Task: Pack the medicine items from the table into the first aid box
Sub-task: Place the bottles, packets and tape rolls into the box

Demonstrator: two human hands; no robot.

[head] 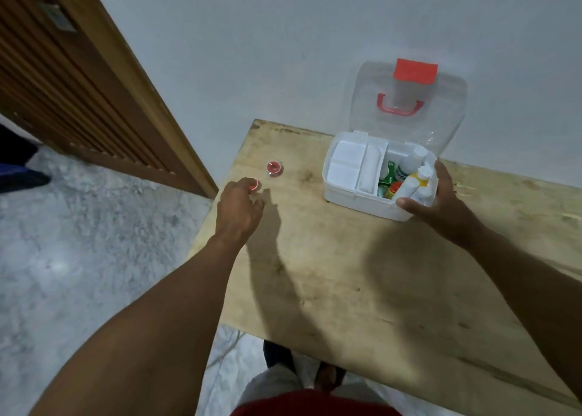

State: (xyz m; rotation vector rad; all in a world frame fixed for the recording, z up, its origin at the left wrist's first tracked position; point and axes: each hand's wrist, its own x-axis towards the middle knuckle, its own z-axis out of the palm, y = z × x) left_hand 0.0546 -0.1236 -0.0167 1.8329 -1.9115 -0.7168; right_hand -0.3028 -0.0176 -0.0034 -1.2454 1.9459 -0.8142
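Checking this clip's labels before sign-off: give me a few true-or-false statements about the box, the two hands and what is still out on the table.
The first aid box has its lid open. True.
The right hand holds the box's near right corner. True.
The left hand reaches into the box. False: it is at the table's left edge, fingertips at the near red jar.
No item is left on the table. False: the far red jar sits there, untouched.

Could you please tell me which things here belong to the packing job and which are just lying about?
Job: first aid box, gripped by right hand; nearer red tin, pinched by left hand; farther red tin; bottles already packed.
Not part of it: wooden door; dark item on floor.
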